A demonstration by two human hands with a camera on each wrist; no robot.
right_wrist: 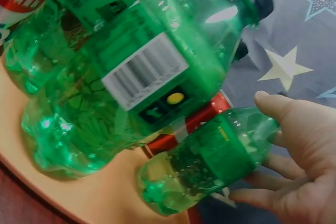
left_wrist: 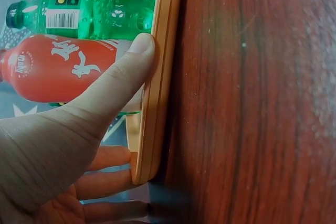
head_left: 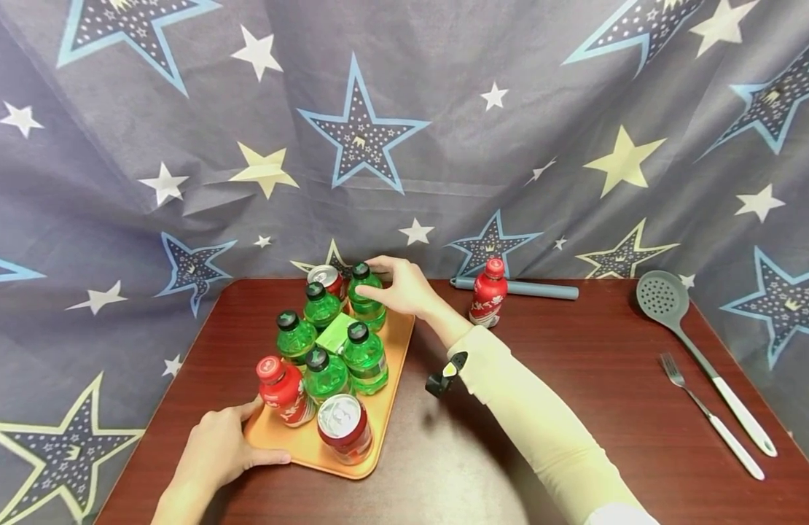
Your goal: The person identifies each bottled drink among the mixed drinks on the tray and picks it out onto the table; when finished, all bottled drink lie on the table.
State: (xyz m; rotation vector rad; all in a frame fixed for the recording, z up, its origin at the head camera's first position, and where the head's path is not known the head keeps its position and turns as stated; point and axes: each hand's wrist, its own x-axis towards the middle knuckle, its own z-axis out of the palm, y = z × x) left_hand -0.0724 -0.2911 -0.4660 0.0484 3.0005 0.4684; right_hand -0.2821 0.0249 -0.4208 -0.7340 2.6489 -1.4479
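Patterned cloth (head_left: pixel 457 168) backs the table (head_left: pixel 614 379). Near its left edge is an orange tray (head_left: pixel 394 343), one corner pinched by the left hand (head_left: pixel 214 446); the right hand (head_left: pixel 403 288) reaches around a green bottle (head_left: pixel 369 312), grip unclear. Tilting or nudging could topple it.

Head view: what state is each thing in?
Tray: loaded, near-left corner held
Left hand: gripping tray
Green bottles: five, capped, upright on tray
Right hand: at the rearmost green bottle, contact unclear
Tray's red bottle: capped, upright
Loose red bottle: capped, upright
Front can: upright
Rear can: upright
Green block: among bottles, partly hidden
Rod: lying down
Skimmer: lying down
Fork: lying down
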